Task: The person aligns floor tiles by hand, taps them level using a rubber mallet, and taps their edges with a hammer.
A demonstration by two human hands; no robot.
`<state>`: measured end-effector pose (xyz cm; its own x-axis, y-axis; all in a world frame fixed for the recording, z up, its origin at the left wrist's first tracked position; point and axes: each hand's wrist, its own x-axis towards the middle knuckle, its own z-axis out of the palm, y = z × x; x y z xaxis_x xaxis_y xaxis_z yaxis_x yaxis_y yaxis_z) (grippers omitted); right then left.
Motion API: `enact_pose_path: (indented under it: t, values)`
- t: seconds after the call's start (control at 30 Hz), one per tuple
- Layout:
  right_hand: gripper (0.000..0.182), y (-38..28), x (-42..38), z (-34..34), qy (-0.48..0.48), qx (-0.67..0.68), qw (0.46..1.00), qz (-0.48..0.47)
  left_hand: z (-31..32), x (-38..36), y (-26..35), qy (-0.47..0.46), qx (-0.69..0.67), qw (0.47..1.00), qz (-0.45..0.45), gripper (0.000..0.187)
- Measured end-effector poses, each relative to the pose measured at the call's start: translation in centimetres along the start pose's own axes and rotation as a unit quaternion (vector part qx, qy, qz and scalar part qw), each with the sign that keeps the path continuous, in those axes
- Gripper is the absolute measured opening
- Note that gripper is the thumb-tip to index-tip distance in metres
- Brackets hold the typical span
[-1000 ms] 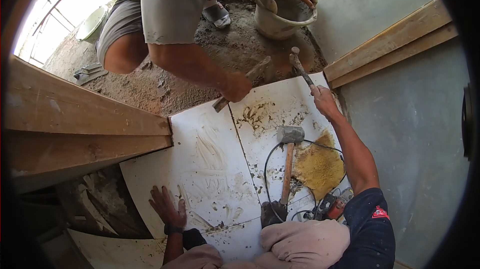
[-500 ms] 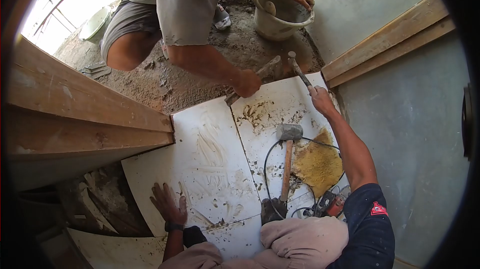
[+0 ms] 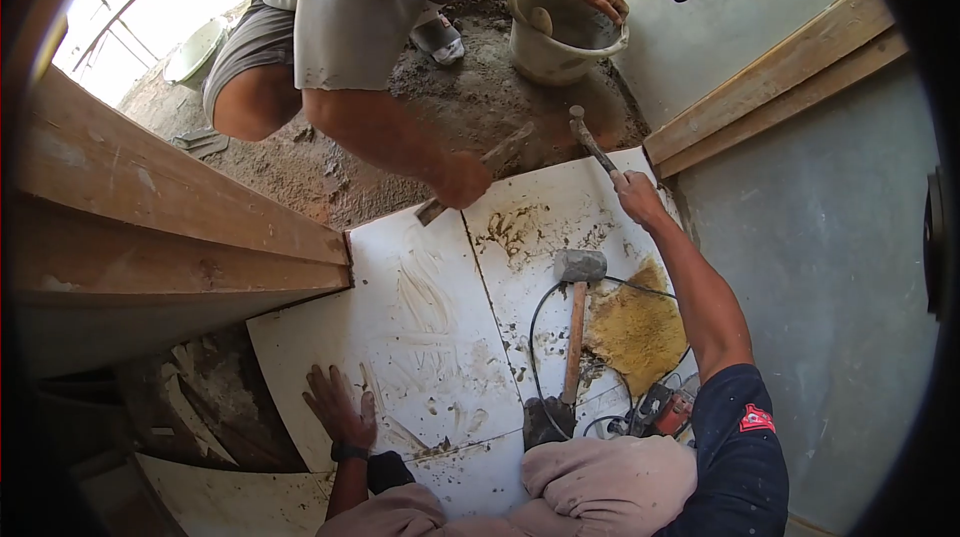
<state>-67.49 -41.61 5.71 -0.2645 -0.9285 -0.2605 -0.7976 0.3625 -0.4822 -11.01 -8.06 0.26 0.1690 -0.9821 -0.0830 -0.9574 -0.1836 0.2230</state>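
My left hand lies flat with fingers spread on the white tile. My right hand is wrapped round the handle of a small hammer, its head raised above the mortar at the tile edge. Across from me a co-worker's hand holds a trowel over the edge of the tiles. The co-worker's other hand grips the rim of a bucket. Between my hands, a rubber mallet rests on the tiles beside a yellow sponge.
Wet mortar covers the floor beyond the tiles. Wooden door frames stand at left and right. A black cable loops round the mallet to a red power tool near my knee. Dark debris lies at lower left.
The co-worker's hand and trowel have moved left along the tile edge. My right hand and the hammer have shifted slightly left. My left hand stays in place.
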Motion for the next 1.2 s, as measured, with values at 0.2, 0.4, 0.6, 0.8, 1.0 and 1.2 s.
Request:
enact_pose_path:
  t: [0.2,0.4,0.6,0.8,1.0,1.2]
  values:
    - [0.050,-2.9,-1.6,-1.2,-0.034,0.022,0.998,0.055,0.1,0.0,-0.1,0.006,0.008,1.000,0.005,0.080]
    - [0.047,-1.1,-1.3,0.0,0.023,-0.008,0.998,-0.058,-0.1,0.0,0.1,0.011,-0.007,1.000,0.006,0.079]
    - [0.048,-3.5,-2.9,-0.4,0.003,0.020,1.000,0.020,0.1,0.0,-0.1,0.012,-0.004,1.000,0.007,0.078]
    - [0.043,-3.8,-3.2,-0.3,-0.043,0.073,0.995,0.046,0.2,0.0,-0.1,0.017,0.000,1.000,0.013,0.077]
    - [0.043,-3.4,-3.2,2.2,-0.069,0.182,0.977,0.090,0.2,0.0,0.0,0.015,-0.003,1.000,0.006,0.077]
    - [0.045,-1.9,-3.5,3.5,-0.063,0.145,0.987,0.029,0.1,0.1,-0.1,0.013,0.000,1.000,0.007,0.079]
